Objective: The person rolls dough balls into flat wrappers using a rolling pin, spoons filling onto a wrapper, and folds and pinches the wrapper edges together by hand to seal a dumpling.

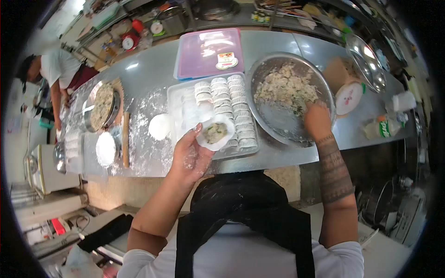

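Note:
A round white dumpling wrapper (203,140) with a mound of filling (215,133) on it rests in my left hand (191,155), its fingers curled under and around the edge. Reaching into a large steel bowl (251,85), my right hand (318,121) is closed beside the mixed minced filling (287,88). Whatever those fingers grip is hidden. Between the hands sits a plastic tray (176,99) with rows of folded dumplings (241,107). Part of the tray lies under the left hand and the wrapper.
Left of the tray lie a white flour-dusted wrapper stack (159,127), a rolling pin (125,139) and another pan of filling (102,106). A pink-lidded container (208,51) stands behind. A co-worker (55,76) is at the far left; a bottle (384,127) lies right.

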Available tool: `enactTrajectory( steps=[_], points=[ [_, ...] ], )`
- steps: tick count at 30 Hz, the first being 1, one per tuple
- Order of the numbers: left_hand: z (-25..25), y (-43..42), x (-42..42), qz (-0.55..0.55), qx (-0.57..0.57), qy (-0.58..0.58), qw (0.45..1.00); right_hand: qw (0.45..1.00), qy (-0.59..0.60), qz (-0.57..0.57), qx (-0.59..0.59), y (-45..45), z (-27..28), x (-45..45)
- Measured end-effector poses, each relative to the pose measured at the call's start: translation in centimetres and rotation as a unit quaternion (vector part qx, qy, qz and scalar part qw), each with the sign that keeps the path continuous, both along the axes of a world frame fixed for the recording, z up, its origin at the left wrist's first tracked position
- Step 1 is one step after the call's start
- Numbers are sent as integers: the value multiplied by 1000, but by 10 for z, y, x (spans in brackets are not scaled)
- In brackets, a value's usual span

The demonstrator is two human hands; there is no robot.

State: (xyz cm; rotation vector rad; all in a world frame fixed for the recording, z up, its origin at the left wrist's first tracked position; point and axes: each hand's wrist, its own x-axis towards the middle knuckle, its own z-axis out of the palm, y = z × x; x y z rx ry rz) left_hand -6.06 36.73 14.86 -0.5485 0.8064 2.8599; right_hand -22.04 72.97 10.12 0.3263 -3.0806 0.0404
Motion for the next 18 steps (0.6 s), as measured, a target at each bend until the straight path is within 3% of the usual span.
enactTrajectory(
  steps=[2, 4, 7, 9, 12, 16, 18],
  points=[
    [13, 14, -1, 10, 34, -1, 999, 985, 109, 102, -82, -23, 22, 26],
    [28, 26, 1, -8, 41, 12, 999, 947, 105, 218, -211, -52, 46, 59],
    [27, 40, 5, -46, 94, 30, 994, 872, 138, 381, -274, -87, 64, 90],
    [34, 54, 9, -27, 71, 21, 997, 819, 136, 455, -321, -102, 70, 93],
    [42, 65, 16, -8, 41, 15, 999, 807, 162, 477, -307, -109, 77, 86],
    [51, 62, 30, -23, 35, 82, 996, 791, 93, 453, -402, -115, 95, 80],
    [58, 58, 38, -39, -50, 105, 992, 781, 38, 435, -447, -118, 97, 79]
  ],
)
